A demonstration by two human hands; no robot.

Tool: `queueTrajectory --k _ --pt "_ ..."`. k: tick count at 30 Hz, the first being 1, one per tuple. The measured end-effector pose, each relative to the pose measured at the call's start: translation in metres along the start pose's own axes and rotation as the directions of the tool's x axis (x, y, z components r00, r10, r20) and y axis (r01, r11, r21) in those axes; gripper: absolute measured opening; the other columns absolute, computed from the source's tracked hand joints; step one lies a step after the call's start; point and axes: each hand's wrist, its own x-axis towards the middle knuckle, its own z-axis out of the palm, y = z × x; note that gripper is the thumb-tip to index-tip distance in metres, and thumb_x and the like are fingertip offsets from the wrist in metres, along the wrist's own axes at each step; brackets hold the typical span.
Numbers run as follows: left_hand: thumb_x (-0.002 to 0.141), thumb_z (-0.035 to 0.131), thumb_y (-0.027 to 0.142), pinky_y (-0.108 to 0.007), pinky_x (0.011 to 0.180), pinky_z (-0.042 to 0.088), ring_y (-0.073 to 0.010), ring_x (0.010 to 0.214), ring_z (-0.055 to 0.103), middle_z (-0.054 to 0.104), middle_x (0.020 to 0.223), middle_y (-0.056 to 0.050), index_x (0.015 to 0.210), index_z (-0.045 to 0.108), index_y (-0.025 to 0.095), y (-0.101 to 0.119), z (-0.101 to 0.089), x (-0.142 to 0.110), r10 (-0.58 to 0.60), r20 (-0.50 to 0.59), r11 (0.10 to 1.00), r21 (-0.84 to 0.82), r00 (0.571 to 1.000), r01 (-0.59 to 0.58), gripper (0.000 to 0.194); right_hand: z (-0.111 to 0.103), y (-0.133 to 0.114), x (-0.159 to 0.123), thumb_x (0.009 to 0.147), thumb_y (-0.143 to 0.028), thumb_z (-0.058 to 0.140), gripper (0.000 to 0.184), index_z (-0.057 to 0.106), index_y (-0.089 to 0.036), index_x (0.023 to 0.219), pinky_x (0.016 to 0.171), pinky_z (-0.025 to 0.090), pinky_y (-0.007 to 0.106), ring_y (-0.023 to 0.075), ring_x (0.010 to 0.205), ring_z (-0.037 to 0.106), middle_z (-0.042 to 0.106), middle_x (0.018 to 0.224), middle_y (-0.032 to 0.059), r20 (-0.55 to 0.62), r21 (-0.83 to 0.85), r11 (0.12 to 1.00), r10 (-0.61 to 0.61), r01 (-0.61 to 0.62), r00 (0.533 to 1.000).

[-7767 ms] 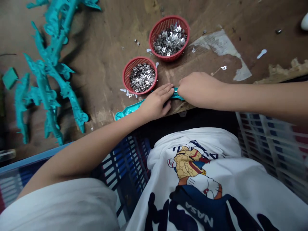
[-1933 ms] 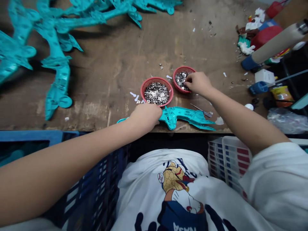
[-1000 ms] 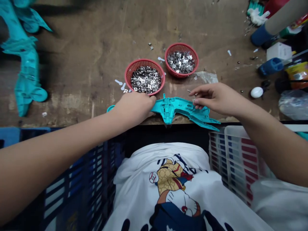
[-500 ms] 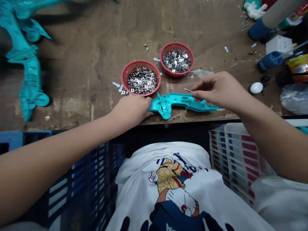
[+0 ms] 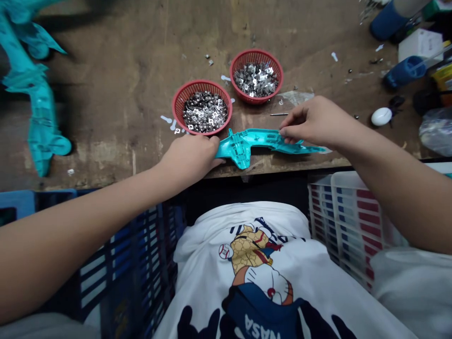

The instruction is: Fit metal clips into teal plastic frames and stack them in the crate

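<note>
My left hand (image 5: 192,157) is closed round the left portion of a turquoise plastic part (image 5: 241,149), a long, curved, ribbed molding lying along the table's front edge. At its right portion, my right hand (image 5: 310,123) pinches a small metal clip, mostly hidden by the fingertips, against the part's upper edge. A thin metal tool shaft (image 5: 278,114) lies just behind those fingers; its other end is hidden by the hand. Directly behind the part stand two red baskets, the nearer basket (image 5: 173,107) and the farther basket (image 5: 281,75), both filled with small metal clips.
More turquoise parts (image 5: 44,113) lie at the left. A blue cup (image 5: 406,71), a white box (image 5: 422,44) and a clear plastic bag (image 5: 438,132) stand at the right. Below the table edge are a blue crate (image 5: 130,263) and a white crate (image 5: 335,207).
My right hand left the farther basket, came down to the part's right portion and now touches its upper edge. My left hand keeps its hold. The view has shifted.
</note>
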Motion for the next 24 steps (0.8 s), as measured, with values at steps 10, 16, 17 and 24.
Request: queueTrajectory --k 10,16,17,24 --pt "0.119 0.084 0.053 -0.049 0.107 0.069 -0.0483 0.125 0.091 0.094 0.126 -0.023 0.143 0.09 0.018 -0.005 0.012 0.008 -0.018 -0.052 1.0 -0.01 0.998 0.018 0.043 0.008 0.009 0.011 0.094 -0.046 0.112 0.029 0.103 -0.028 0.115 0.086 0.083 0.059 0.0393 0.083 0.089 0.084 0.077 0.0087 0.014 0.031 0.998 -0.05 0.049 0.999" --pt "0.118 0.084 0.054 -0.049 0.105 0.07 -0.0497 0.127 0.091 0.093 0.124 -0.023 0.14 0.09 0.017 -0.006 0.015 0.011 -0.013 -0.058 1.0 -0.02 0.998 0.011 0.043 0.008 -0.004 0.005 0.099 -0.033 0.106 0.016 0.099 -0.021 0.107 0.093 0.08 0.056 0.0373 0.09 0.088 0.086 0.082 0.013 0.043 -0.001 0.999 0.037 -0.037 0.998" --pt "0.119 0.084 0.053 -0.049 0.105 0.07 -0.0498 0.128 0.091 0.093 0.125 -0.023 0.141 0.09 0.017 -0.005 0.014 0.01 -0.012 -0.055 1.0 -0.022 0.998 0.011 0.042 0.009 -0.006 0.004 0.1 -0.034 0.104 0.015 0.099 -0.021 0.105 0.093 0.078 0.055 0.0367 0.09 0.087 0.087 0.082 0.0133 0.041 -0.015 1.0 0.024 -0.023 0.999" --pt "0.12 0.084 0.046 -0.047 0.106 0.069 -0.051 0.134 0.091 0.093 0.132 -0.024 0.144 0.089 0.015 -0.001 0.002 0.005 -0.017 -0.032 1.0 -0.02 0.999 0.016 0.039 0.021 -0.006 -0.002 0.099 -0.041 0.097 0.018 0.101 -0.027 0.11 0.104 0.07 0.059 0.0488 0.117 0.09 0.092 0.097 0.0145 -0.079 -0.273 0.933 -0.266 0.236 0.961"
